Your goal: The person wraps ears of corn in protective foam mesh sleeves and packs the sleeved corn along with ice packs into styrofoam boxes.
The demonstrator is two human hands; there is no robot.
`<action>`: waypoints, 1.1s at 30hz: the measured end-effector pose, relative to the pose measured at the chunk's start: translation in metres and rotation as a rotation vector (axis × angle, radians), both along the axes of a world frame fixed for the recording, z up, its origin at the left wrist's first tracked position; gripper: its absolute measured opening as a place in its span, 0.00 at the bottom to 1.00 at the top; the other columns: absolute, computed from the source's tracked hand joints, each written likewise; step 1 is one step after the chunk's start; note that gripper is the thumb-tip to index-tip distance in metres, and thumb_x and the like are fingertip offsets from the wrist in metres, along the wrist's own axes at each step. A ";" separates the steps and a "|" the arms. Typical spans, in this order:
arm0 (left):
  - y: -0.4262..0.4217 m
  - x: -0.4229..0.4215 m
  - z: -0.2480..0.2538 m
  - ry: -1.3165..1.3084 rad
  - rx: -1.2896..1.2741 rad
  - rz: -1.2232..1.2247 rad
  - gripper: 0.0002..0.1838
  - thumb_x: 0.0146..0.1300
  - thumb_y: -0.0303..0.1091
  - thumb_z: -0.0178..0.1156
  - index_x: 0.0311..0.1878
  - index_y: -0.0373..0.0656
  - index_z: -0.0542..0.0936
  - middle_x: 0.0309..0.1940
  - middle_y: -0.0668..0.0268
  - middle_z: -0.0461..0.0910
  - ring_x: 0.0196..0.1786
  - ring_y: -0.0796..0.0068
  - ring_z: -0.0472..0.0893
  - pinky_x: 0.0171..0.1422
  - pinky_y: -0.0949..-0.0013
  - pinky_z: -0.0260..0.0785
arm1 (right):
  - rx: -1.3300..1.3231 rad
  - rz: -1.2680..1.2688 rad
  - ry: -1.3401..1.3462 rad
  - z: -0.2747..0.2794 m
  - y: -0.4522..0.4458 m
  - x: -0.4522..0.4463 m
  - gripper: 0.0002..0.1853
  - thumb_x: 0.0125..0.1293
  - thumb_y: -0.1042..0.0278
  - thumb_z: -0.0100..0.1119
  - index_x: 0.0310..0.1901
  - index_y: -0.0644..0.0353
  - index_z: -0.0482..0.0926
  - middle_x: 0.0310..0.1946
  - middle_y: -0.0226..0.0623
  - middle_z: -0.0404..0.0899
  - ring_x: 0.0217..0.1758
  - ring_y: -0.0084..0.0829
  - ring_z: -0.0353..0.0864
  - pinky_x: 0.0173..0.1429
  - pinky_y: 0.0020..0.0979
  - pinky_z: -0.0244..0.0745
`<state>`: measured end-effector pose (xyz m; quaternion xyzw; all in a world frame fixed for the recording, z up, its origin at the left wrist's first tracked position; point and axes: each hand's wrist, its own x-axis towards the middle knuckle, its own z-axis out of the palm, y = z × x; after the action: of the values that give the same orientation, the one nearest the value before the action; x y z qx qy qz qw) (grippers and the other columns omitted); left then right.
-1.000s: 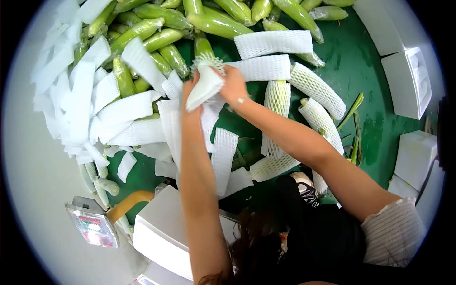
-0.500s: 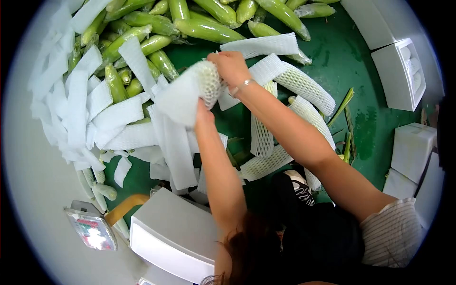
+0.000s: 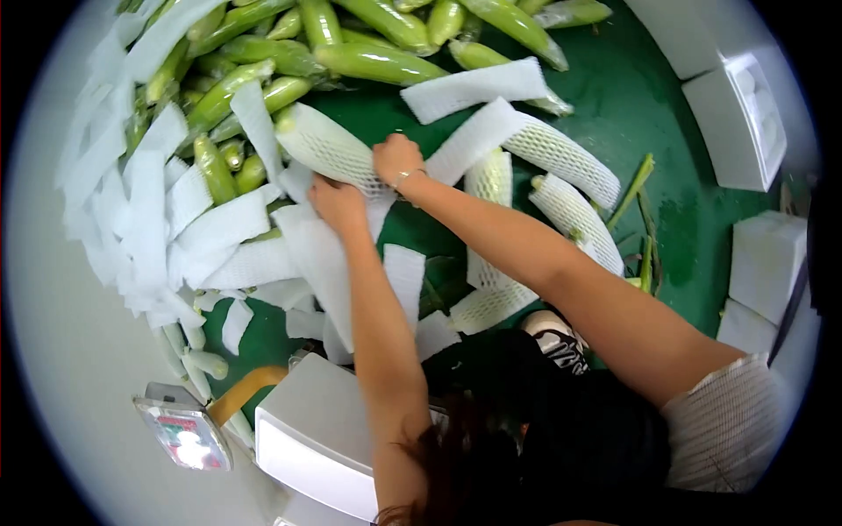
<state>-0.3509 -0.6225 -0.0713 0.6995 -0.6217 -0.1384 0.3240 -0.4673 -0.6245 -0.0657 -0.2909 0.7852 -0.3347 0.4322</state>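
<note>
A green, film-wrapped ear [image 3: 326,147] lies slantwise in a white foam net sleeve, its upper left tip showing. My left hand [image 3: 338,203] is closed on its lower side. My right hand [image 3: 399,161] is closed at the sleeve's right end, fingers curled round the netting. Just right of my right hand lies a flat white foam sleeve [image 3: 474,142]. Beyond it are sleeved ears, one curved [image 3: 566,159] and one lower down [image 3: 579,223]. Another loose foam sleeve [image 3: 474,90] lies above them.
Green wrapped ears [image 3: 381,63] are piled at the top. White foam sleeves [image 3: 145,219] heap up at the left. A scale display [image 3: 186,436] and a white box [image 3: 320,421] stand at the lower left, with white foam boxes [image 3: 741,123] at the right. Leaf scraps [image 3: 633,191] lie on the green floor.
The foam sleeve, bunched up earlier, now covers the ear, which has swung to the upper left. My right hand has moved down to the sleeve's right end, and my left hand has shifted left.
</note>
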 end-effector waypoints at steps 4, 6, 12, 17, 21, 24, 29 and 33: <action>-0.022 0.008 0.015 0.401 -0.050 -0.197 0.21 0.66 0.36 0.43 0.55 0.31 0.72 0.53 0.49 0.74 0.56 0.59 0.74 0.62 0.63 0.62 | -0.272 0.190 -0.122 0.023 0.012 -0.006 0.17 0.57 0.62 0.47 0.34 0.66 0.81 0.40 0.59 0.78 0.46 0.56 0.77 0.54 0.45 0.72; -0.006 -0.013 0.076 0.963 0.481 0.004 0.33 0.68 0.55 0.43 0.57 0.29 0.69 0.50 0.52 0.76 0.49 0.62 0.78 0.54 0.66 0.70 | -0.273 0.173 -0.048 0.049 0.040 -0.012 0.17 0.59 0.62 0.46 0.35 0.65 0.81 0.38 0.56 0.79 0.44 0.57 0.77 0.51 0.47 0.72; 0.088 -0.025 0.134 1.416 0.640 -0.378 0.29 0.62 0.46 0.53 0.57 0.29 0.68 0.42 0.50 0.79 0.44 0.61 0.80 0.50 0.65 0.73 | -0.509 0.343 -0.064 0.152 0.217 -0.132 0.20 0.59 0.63 0.59 0.49 0.66 0.75 0.30 0.44 0.77 0.31 0.35 0.78 0.39 0.33 0.73; 0.228 -0.071 0.147 1.729 0.357 -0.386 0.45 0.46 0.40 0.67 0.65 0.33 0.56 0.53 0.46 0.70 0.52 0.48 0.75 0.53 0.44 0.72 | -0.006 0.364 0.319 0.107 0.393 -0.191 0.31 0.52 0.60 0.67 0.52 0.71 0.66 0.38 0.51 0.75 0.42 0.44 0.77 0.47 0.38 0.73; 0.283 -0.082 0.128 1.327 0.539 -0.297 0.38 0.48 0.32 0.67 0.62 0.33 0.62 0.50 0.52 0.73 0.49 0.59 0.76 0.53 0.58 0.71 | -0.068 0.245 0.483 0.052 0.414 -0.140 0.39 0.45 0.58 0.71 0.56 0.68 0.63 0.46 0.56 0.72 0.51 0.51 0.73 0.56 0.40 0.68; 0.284 -0.103 0.131 1.065 0.727 -0.047 0.30 0.50 0.27 0.65 0.58 0.33 0.67 0.49 0.57 0.74 0.46 0.67 0.77 0.50 0.68 0.70 | -0.138 0.183 0.143 0.049 0.408 -0.151 0.42 0.42 0.62 0.71 0.58 0.69 0.62 0.48 0.55 0.73 0.52 0.49 0.74 0.58 0.37 0.68; 0.258 -0.146 0.096 1.377 0.917 0.094 0.31 0.52 0.29 0.66 0.59 0.34 0.66 0.48 0.56 0.75 0.46 0.63 0.77 0.50 0.63 0.72 | -0.093 0.395 0.138 0.119 0.380 -0.234 0.40 0.37 0.62 0.70 0.55 0.69 0.66 0.46 0.53 0.72 0.50 0.47 0.74 0.55 0.35 0.69; 0.266 -0.192 0.047 1.598 1.011 -0.030 0.29 0.52 0.27 0.64 0.58 0.33 0.67 0.48 0.57 0.75 0.48 0.61 0.77 0.52 0.61 0.71 | -0.022 0.669 -0.006 0.106 0.306 -0.280 0.41 0.43 0.59 0.70 0.58 0.69 0.64 0.54 0.48 0.70 0.56 0.38 0.71 0.59 0.33 0.67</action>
<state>-0.5427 -0.3565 -0.0244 0.4471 -0.0911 -0.8339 0.3106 -0.7470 -0.3185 0.0400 -0.5362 0.6413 -0.1835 0.5173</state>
